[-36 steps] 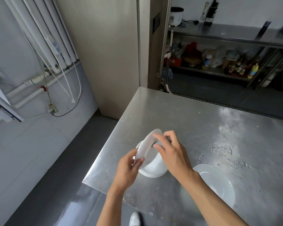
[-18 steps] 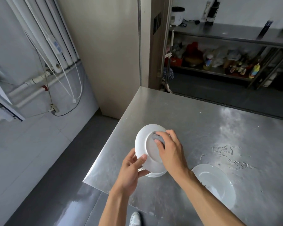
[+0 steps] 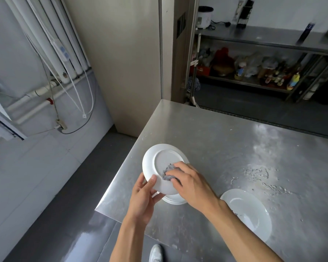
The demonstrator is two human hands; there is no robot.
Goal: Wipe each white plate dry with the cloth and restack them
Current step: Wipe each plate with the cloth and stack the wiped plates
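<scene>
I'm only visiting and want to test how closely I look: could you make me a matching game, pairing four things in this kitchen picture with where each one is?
Things:
1. cloth
2. lifted plate
3. plate stack
4. lone plate

Places:
A. flat on the table, alone, right of the hands
B. under the right hand, against a plate's underside
C. held at its rim by the left hand
D. on the table, beneath the lifted plate

Pairs: 1-B, 2-C, 3-D, 4-A

Bare forearms, white shoe
</scene>
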